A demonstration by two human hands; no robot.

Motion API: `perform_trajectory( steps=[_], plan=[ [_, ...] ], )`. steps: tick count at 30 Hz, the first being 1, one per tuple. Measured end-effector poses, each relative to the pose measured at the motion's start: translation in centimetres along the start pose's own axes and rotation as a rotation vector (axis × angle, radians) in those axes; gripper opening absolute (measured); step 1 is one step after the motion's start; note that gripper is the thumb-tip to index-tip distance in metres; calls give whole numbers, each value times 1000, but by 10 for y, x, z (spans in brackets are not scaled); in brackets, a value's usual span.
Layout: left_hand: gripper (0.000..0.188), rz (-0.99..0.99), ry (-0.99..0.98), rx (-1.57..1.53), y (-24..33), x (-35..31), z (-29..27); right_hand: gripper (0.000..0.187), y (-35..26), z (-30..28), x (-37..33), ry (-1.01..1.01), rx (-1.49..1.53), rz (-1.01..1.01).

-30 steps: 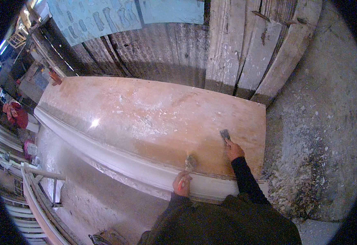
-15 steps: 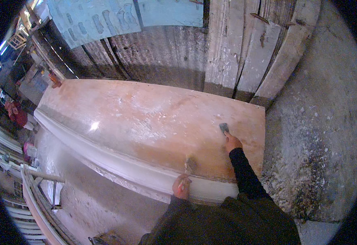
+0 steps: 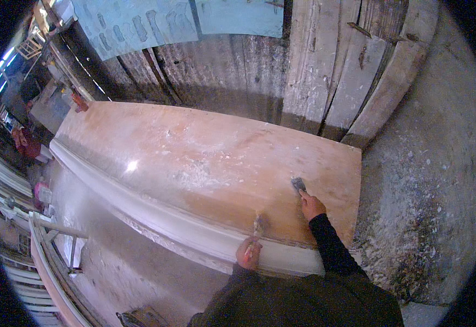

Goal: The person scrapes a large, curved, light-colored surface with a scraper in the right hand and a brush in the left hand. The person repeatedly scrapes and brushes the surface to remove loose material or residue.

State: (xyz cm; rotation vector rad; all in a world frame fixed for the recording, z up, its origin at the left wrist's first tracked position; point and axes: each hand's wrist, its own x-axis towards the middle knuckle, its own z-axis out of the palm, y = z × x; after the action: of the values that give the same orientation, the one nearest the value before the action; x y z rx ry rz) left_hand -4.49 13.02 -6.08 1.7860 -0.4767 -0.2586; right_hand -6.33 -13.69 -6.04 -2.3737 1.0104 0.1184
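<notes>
My right hand [image 3: 313,206] is closed round a scraper [image 3: 298,185] with a dark, broad blade. The blade rests against the reddish-tan board [image 3: 221,144], near the board's right end. Close to the front edge, my left hand [image 3: 248,253] grips what looks like a red-handled scraper [image 3: 257,225], its head pale and smeared. That tool points away from me over the board. White smears and crumbs [image 3: 197,173] lie on the middle of the board. A long white moulding [image 3: 156,215] runs along the near side, below my left hand.
Corrugated sheeting [image 3: 221,71] and upright planks [image 3: 319,60] stand behind the board, with light-blue panels [image 3: 140,24] above. White debris [image 3: 412,218] is scattered over the floor at right. A wooden frame [image 3: 58,234] stands at the lower left; a person in red [image 3: 28,143] is beyond.
My right hand has drawn the scraper slightly nearer to me over the board. The whole view has shifted a little; both hands keep their tools.
</notes>
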Motion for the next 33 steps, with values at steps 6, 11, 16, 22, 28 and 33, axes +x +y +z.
perform_trajectory(
  steps=[6,11,16,22,28,33],
  plan=[
    [17,16,11,50,17,4,-1,31,-26,2,86,65,-25,-30],
    [18,115,-8,108,-1,5,2,31,-22,7,127,165,15,-112],
    [17,147,35,57,-28,-2,5,33,-24,19,56,129,55,-98],
    [18,222,11,116,-2,5,3,32,-33,21,125,134,-43,-84],
    [19,195,-8,126,-6,5,2,31,-75,-5,147,78,36,-31],
    [19,274,5,100,-24,3,-2,33,-58,26,44,-33,-19,-100]
  ],
)
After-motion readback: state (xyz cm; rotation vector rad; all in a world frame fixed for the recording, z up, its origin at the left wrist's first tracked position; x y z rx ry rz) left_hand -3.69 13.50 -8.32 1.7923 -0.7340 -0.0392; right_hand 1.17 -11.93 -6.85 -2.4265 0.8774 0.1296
